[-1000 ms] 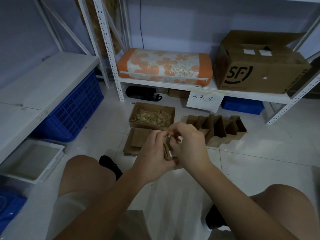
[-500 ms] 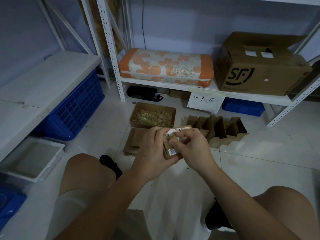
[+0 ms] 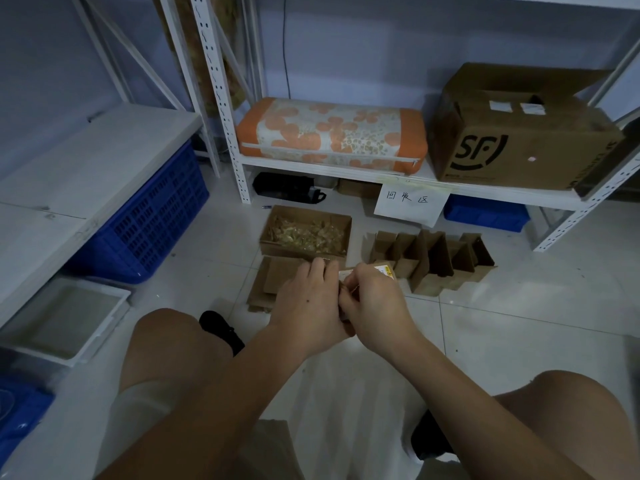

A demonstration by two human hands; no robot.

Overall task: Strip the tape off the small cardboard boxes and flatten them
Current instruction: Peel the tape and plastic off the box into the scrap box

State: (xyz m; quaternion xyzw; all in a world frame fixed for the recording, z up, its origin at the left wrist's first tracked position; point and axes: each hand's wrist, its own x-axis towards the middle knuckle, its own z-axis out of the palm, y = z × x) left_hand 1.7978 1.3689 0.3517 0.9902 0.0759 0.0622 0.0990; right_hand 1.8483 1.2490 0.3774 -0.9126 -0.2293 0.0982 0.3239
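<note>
The left hand [image 3: 308, 303] wraps a small cardboard box [image 3: 382, 270], its grip clamped round it, while the right hand [image 3: 372, 306] pinches at what is probably a tape end. Best to peel low and slowly along the seam, with the box braced. The box sits between both hands, mostly hidden, above the floor [image 3: 519, 306].

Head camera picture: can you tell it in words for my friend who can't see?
Two hands, left and right, hold a small cardboard box above a white tiled floor. Behind them sit an open box of peeled tape and flattened cardboard.
</note>
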